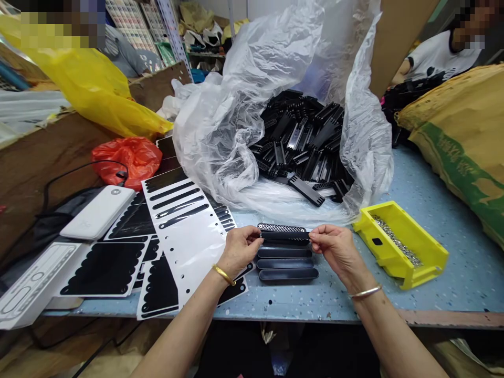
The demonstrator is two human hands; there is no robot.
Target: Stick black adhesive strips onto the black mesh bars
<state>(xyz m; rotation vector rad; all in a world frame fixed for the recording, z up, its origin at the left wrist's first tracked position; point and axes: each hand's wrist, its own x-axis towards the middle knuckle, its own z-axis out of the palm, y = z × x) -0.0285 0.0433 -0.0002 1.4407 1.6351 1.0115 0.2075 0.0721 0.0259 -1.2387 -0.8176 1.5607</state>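
Note:
My left hand and my right hand pinch the two ends of a long black plastic strip with a patterned mesh face, held just above the blue table. Directly below it lie three finished black strips in a neat row. White sticker sheets with black oblong cut-outs lie under and beside my left hand. Behind, a large clear plastic bag spills a heap of black plastic parts.
A yellow tray with small metal pieces sits to the right. A white power bank with a cable, a red bag and a yellow bag lie left. A brown sack fills the right side; another person sits behind it.

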